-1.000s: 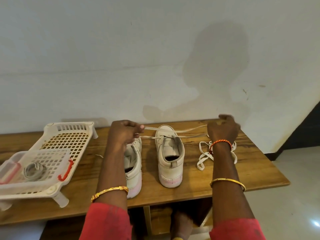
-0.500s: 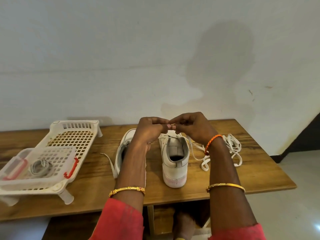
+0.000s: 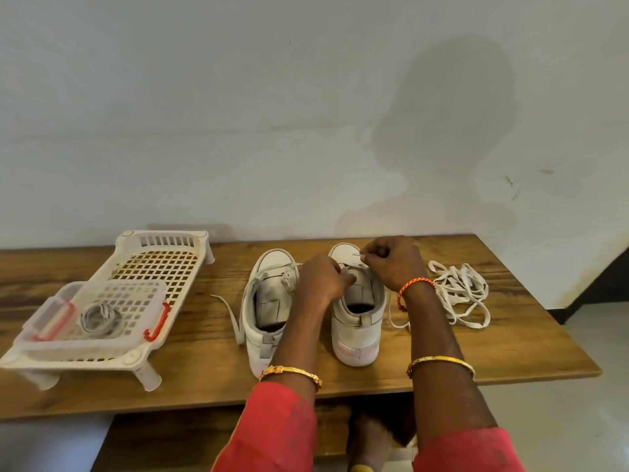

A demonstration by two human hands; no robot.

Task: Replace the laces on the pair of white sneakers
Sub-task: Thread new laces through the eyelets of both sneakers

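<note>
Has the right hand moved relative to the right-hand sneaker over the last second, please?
Yes. The right hand came in from beyond the sneaker's right side to over its toe.

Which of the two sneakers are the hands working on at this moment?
The right-hand sneaker: both hands are over its front. The other sneaker, beside the basket, is untouched.

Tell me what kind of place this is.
Probably a room in a home: a plain painted wall, a wooden table pushed against it, and a tiled floor. A white plastic rack suggests household use.
</note>
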